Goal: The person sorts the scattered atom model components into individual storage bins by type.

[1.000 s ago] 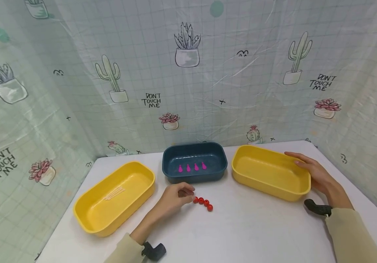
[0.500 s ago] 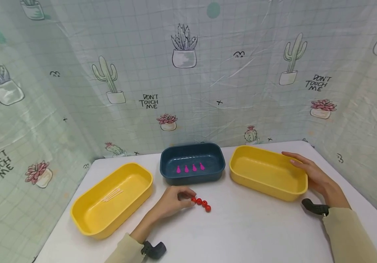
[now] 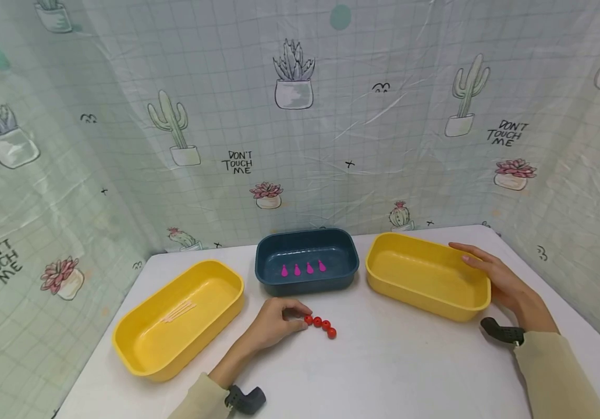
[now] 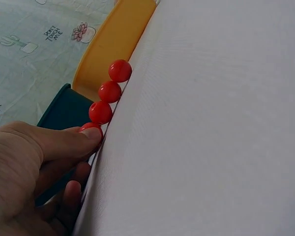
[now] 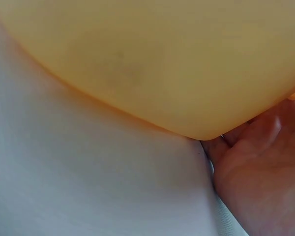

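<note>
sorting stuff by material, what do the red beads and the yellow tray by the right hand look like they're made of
Red beads: probably painted wood or plastic; smooth, slightly glossy, with small highlights in the left wrist view. Yellow tray: likely moulded plastic; uniform colour, rounded corners, rolled rim, satin sheen.

Bright even light, soft faint shadows; head view bowed at edges; right wrist view blurred, too close

Head view: high, facing forward and down over the whole white surface [image 3: 383,372], both hands and three trays in frame. Left wrist view: low, just above the surface, very near the red beads [image 4: 109,92], facing past them to the right yellow tray [image 4: 113,44]. Right wrist view: pressed close against that same tray's wall [image 5: 177,64]. All three share this tray.
</note>
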Available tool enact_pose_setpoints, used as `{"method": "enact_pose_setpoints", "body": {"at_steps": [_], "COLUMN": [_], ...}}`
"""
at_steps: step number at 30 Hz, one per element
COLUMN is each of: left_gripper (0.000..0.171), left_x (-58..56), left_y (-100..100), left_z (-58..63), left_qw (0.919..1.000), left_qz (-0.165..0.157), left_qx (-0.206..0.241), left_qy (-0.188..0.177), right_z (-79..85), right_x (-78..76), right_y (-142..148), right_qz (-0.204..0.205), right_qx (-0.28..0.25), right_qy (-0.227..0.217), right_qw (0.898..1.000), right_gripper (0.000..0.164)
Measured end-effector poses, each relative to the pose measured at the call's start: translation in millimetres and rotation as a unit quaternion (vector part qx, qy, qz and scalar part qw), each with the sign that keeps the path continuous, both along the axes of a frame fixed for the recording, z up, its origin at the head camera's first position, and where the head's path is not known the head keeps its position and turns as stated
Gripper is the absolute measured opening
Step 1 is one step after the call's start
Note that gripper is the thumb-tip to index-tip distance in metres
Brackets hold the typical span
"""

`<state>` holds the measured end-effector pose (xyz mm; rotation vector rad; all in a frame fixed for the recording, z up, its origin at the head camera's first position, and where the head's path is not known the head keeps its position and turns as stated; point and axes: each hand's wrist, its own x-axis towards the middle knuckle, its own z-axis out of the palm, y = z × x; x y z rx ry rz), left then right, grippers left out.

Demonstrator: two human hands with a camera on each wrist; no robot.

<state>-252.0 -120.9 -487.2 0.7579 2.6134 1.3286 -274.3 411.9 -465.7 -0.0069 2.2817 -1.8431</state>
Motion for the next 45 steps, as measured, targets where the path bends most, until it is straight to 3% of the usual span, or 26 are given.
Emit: {"method": "enact_pose_setpoints", "body": {"at_steps": [29, 40, 45], "left_gripper": [0.015, 0.023, 0.023], "left_x": [0.7, 0.8, 0.4], "left_y": [-1.4, -2.0, 0.2], "left_z": [-3.9, 2.0, 4.5], "left_qw": [0.9987, 0.9918, 0.9892], "left_qz": [0.031, 0.041, 0.051], "left_qx": [0.036, 0.108, 0.128], "left_qy": [-0.018, -0.054, -0.05], "right_z": [-4.3, -2.2, -2.6], "right_x": [-1.2, -3.3, -2.4], "right_y": [2.5, 2.5, 2.6], "right_qz": [0.012, 0.013, 0.009], "right_qx": [-0.026, -0.042, -0.038], "right_qy": [0.004, 0.006, 0.001], "right_qw": [1.0, 0.999, 0.999], "right_gripper": [0.058, 0.056, 0.056]}}
